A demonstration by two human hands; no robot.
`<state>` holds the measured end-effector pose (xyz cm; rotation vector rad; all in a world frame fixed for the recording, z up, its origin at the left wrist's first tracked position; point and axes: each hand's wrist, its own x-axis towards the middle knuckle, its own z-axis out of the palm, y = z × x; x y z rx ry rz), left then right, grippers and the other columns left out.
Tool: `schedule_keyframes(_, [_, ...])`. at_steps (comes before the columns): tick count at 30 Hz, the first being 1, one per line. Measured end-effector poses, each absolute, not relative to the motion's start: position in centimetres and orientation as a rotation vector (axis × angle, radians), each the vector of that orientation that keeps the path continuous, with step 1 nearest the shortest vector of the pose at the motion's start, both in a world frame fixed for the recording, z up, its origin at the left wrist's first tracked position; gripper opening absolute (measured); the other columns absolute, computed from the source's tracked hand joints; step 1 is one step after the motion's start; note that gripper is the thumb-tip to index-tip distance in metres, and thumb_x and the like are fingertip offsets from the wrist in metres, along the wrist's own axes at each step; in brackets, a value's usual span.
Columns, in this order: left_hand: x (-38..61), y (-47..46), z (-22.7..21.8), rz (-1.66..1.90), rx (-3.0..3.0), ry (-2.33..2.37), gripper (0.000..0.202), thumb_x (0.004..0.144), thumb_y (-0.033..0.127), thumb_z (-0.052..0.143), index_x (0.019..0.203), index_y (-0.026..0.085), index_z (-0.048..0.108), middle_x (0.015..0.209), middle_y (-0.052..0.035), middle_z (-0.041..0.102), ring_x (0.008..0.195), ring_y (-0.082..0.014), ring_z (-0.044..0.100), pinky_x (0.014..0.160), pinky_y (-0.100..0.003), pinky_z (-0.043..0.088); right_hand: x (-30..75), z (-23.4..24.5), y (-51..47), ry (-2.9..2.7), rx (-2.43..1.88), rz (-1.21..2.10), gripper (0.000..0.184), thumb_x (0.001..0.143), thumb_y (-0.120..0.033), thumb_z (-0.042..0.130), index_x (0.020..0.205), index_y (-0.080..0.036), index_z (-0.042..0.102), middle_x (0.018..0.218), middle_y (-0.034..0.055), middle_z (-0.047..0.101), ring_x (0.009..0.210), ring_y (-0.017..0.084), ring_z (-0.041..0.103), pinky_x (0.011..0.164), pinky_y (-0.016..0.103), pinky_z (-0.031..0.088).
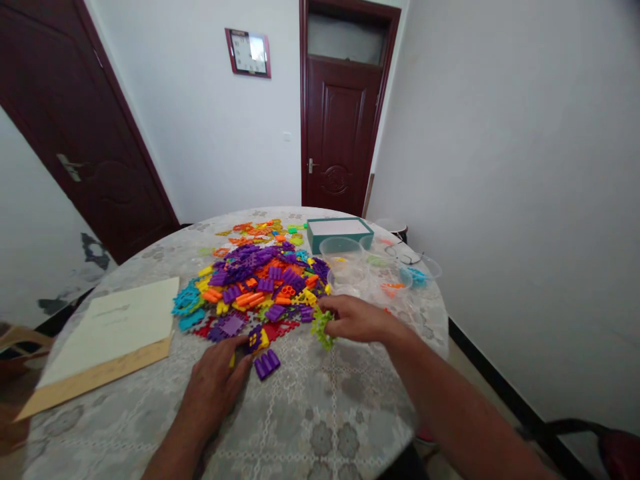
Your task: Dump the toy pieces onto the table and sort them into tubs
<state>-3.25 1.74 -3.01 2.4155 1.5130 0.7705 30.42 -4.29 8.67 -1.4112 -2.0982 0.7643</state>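
My left hand [216, 377] rests on the table at the near side of the pile. Its thumb and fingers close round a small purple and yellow building block [259, 339] with a window shape; part of it is hidden by the fingers. Just right of that hand lies a purple ridged piece [267, 364]. My right hand [357, 319] pinches a yellow-green plastic building piece [323, 328] with a toothed edge, at the right end of the pile. A large heap of plastic building pieces [260, 267], mostly purple, orange and yellow, spreads in front of both hands.
Several clear plastic bowls [345, 251], some with pieces inside, stand at the right. Behind them is a green-edged box [314, 240]. A pale folder or paper [120, 327] lies at the left on the round table's patterned cloth [290, 427]. Glasses [411, 260] lie far right.
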Motion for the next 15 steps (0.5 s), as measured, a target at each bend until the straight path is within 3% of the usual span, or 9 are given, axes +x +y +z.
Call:
schedule_keyframes(3, [-3.0,1.6,-1.9,0.709,2.331,1.555,0.053,0.09,0.044,0.054,0.138,0.022,0.063,0.131,-0.0111,0.072,0.122,-0.0306,0.067,0.108,-0.045,0.052,35.5,11.1,-3.7,-2.062,-1.558,0.716,0.023,0.078,-0.015,0.062,0.099,-0.021,0.07,0.085,-0.0024,0.065,0.074,0.013,0.057,0.065,0.022,0.041])
schedule_keyframes(8, [-2.8,2.1,0.3,0.413,2.326,1.408,0.061,0.087,0.034,0.056,0.147,0.026,0.055,0.147,-0.0076,0.063,0.136,-0.0289,0.06,0.117,-0.043,0.044,44.4,13.5,1.4,-1.505,-2.182,0.466,0.017,0.081,-0.019,0.07,0.098,-0.017,0.073,0.06,-0.0039,0.059,0.052,0.011,0.054,0.053,0.02,0.041])
schedule_keyframes(11, [-2.9,2.6,0.5,0.275,2.348,1.39,0.067,0.084,0.025,0.056,0.151,0.023,0.051,0.151,-0.0107,0.059,0.139,-0.0282,0.056,0.12,-0.042,0.04,48.2,13.7,4.5,-1.276,-2.312,0.301,0.016,0.079,-0.015,0.074,0.094,-0.011,0.075,0.053,-0.0016,0.057,0.051,0.013,0.059,0.055,0.021,0.046])
schedule_keyframes(15, [-3.3,2.2,0.0,0.361,2.382,1.4,0.068,0.081,0.018,0.059,0.149,0.023,0.053,0.148,-0.0124,0.058,0.136,-0.0278,0.057,0.119,-0.043,0.041,50.7,12.5,6.3,-1.117,-2.325,0.214,0.015,0.078,-0.014,0.077,0.089,-0.005,0.073,0.055,0.0043,0.063,0.053,0.015,0.063,0.057,0.024,0.052])
